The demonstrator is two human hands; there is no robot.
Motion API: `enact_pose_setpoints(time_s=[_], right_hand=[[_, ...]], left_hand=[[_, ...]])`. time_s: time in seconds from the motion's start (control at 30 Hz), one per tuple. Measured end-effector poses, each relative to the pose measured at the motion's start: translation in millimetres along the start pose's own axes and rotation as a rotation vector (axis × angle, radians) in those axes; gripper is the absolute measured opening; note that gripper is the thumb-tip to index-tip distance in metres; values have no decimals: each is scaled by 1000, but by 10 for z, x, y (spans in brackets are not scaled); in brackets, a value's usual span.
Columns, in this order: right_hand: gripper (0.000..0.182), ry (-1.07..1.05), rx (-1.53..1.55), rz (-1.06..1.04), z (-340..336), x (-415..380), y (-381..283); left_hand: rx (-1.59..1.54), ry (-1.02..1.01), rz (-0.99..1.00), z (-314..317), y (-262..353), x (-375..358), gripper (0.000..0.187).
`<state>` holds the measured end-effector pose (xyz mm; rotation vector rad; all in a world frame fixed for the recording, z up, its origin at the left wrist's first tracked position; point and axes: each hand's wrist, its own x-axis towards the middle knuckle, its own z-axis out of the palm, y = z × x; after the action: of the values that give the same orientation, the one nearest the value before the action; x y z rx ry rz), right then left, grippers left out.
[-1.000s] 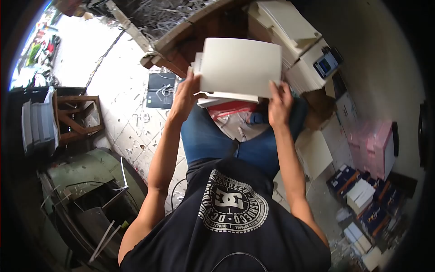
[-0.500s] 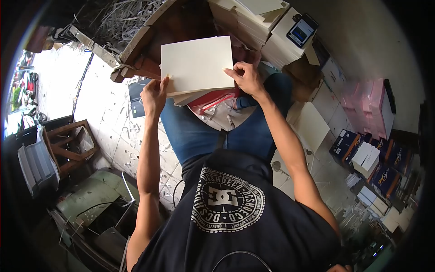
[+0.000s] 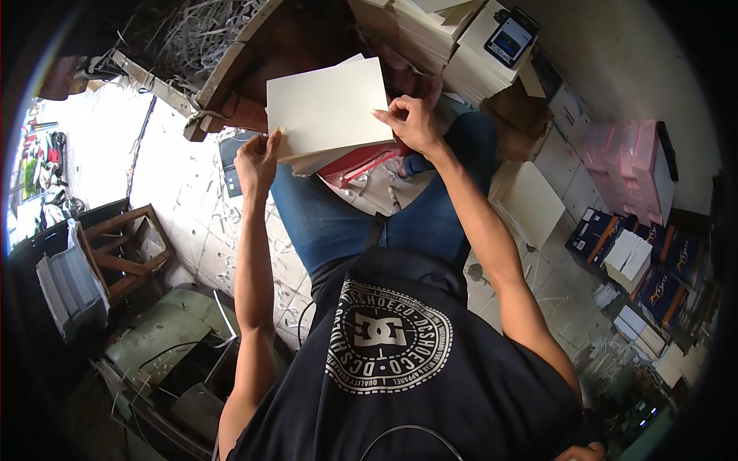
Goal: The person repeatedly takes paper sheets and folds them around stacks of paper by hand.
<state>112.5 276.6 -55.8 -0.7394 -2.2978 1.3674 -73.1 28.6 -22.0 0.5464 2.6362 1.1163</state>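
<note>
Cream paper sheets (image 3: 327, 104) lie in a loose pile in front of my knees, the top sheet slightly tilted. My left hand (image 3: 256, 159) pinches the near left corner of the paper, thumb on top. At the right edge, my right hand (image 3: 413, 125) has thumb and index finger closed on the paper, the other fingers curled. Lower sheets stick out unevenly under the near edge, and one corner pokes out behind the far edge. How many sheets each hand grips is hidden. Something red (image 3: 357, 164) shows beneath the pile.
Tall paper stacks (image 3: 411, 34) stand at the far right, with a phone (image 3: 511, 38) on one. A wooden bin (image 3: 254, 31) holds shredded strips. Pink-wrapped packs (image 3: 626, 165) and boxes (image 3: 665, 296) sit at right. Another person's hand (image 3: 584, 452) shows at bottom right.
The top sheet has shifted slightly left and turned a little, and a corner of another sheet now shows behind it. Both hands keep their hold. The view has shifted slightly.
</note>
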Motion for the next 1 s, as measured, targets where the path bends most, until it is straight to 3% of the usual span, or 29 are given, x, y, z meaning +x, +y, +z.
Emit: enact_pose_setpoints(time_s=[0.27,0.3,0.47,0.57,0.67,0.77,1.0], right_hand=[[37,18,-15,-41,44,2,119],[37,-30,3,30,13,0,63],[43,157,-247,-180,-26,-121,-119],[36,43,-261,78,-147,-295,-386],[39,168,-234,-346,-183,-445,-434],[50,54,-278,-343,-198,-494,-342],[36,46,-19,-184,-40,-501,-61]], left_hand=[[99,-9,46,-17,-7,7,43],[94,-11,37,-30,14,-24,43],[65,18,20,2,28,-18,41],[52,18,-5,4,29,10,40],[89,-8,-18,-24,40,1,40],[57,-5,-2,-15,63,-21,41],[42,0,-24,6,10,-7,43]])
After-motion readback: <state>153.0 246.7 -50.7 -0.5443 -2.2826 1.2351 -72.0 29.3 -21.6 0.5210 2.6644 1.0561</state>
